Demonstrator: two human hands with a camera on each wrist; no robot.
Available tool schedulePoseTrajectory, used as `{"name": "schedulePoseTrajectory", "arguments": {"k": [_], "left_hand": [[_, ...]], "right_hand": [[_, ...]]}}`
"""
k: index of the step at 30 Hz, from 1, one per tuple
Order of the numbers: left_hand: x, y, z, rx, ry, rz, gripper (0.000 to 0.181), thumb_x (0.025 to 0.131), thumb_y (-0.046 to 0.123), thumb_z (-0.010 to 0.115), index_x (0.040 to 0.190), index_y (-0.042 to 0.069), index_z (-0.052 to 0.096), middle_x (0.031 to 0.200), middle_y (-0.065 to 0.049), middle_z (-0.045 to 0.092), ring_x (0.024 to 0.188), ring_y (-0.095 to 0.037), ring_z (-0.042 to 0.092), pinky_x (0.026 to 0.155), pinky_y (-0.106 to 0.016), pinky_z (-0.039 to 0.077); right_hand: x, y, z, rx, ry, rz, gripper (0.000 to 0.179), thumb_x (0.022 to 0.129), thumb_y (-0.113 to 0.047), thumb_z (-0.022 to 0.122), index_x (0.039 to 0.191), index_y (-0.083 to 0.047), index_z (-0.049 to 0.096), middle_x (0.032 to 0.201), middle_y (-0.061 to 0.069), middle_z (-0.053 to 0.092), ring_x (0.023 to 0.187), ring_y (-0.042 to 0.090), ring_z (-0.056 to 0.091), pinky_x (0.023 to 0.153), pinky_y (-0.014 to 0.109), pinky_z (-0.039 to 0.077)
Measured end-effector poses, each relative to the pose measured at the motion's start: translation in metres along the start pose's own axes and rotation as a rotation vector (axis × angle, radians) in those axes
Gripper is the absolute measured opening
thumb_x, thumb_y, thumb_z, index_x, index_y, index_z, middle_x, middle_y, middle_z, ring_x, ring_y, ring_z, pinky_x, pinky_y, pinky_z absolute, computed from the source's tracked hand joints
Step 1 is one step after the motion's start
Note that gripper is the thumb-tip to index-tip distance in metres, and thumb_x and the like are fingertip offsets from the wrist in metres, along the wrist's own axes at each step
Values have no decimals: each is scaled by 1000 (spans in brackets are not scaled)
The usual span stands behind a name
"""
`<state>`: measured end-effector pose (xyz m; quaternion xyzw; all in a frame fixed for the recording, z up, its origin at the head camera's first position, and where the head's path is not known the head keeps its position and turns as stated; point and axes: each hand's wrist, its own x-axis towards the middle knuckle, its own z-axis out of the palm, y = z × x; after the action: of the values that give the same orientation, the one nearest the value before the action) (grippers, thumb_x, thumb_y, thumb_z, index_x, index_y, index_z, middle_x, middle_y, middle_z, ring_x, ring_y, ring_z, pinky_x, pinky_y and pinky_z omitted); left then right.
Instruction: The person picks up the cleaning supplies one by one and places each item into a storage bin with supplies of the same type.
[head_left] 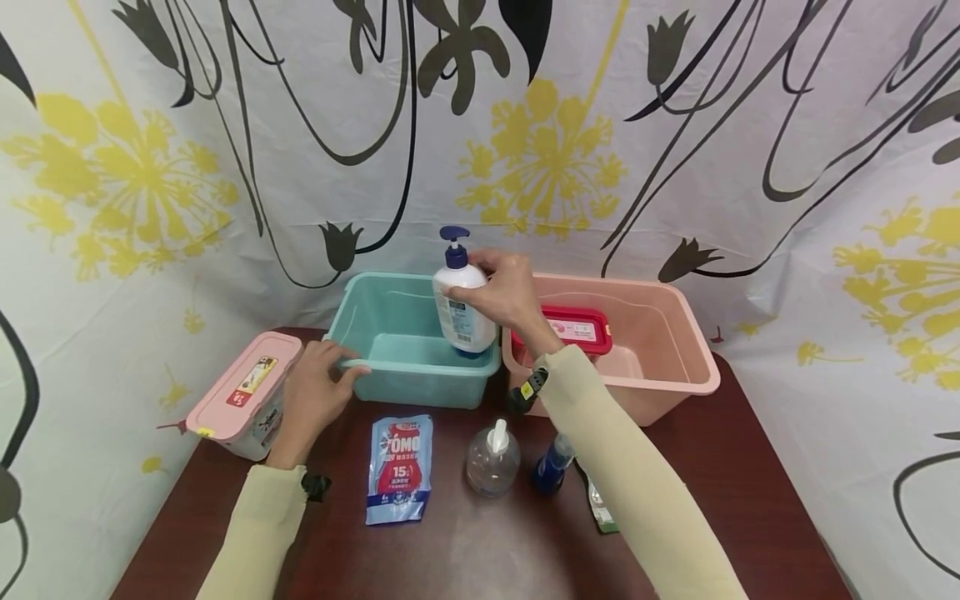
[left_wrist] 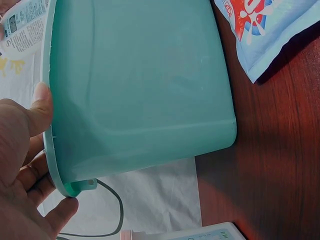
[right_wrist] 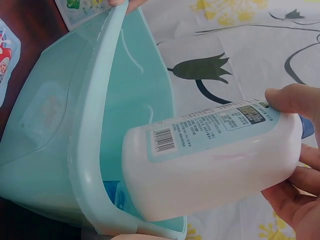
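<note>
My right hand (head_left: 506, 287) grips a white pump bottle (head_left: 459, 307) with a dark blue pump head near its shoulder. The bottle is tilted, its base within the right end of the teal bin's opening in the head view. At the bin's left front corner, my left hand (head_left: 321, 392) pinches the rim of the teal bin (head_left: 420, 367), thumb on the near side and fingers round the edge. Low inside the bin, beside the bottle's base, shows a blue object (right_wrist: 114, 194), mostly hidden.
A pink bin (head_left: 660, 333) on the right holds a red-lidded box (head_left: 577, 327). At far left stands a pink-lidded container (head_left: 247, 387). In front lie a blue OMO pouch (head_left: 400, 471), a clear pump bottle (head_left: 492, 467), a blue bottle (head_left: 551, 471) and a partly hidden green-edged packet (head_left: 602, 512).
</note>
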<state>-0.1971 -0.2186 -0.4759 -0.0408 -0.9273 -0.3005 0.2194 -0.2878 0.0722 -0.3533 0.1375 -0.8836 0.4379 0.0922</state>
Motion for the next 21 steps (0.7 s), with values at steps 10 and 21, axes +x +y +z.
{"name": "schedulePoseTrajectory", "arguments": {"k": [10,21], "left_hand": [[-1,-1,1,5,6,3,34,86,36,82,107,10,74,116,-12,69,98,-26,54,92,-59,53],[-1,-2,0,11,3,0,35,86,37,82,108,11,73,117,-12,69,98,-26,55,91,-59,54]], "right_hand": [[2,6,8,9,-43,41,60,78,-33,90,127,-6,68,122,12,73,101,24,72,86,43,62],[5,16,16,-20,-60,48,53,76,-35,91,117,-6,72,112,11,75,93,23,71,84,41,63]]}}
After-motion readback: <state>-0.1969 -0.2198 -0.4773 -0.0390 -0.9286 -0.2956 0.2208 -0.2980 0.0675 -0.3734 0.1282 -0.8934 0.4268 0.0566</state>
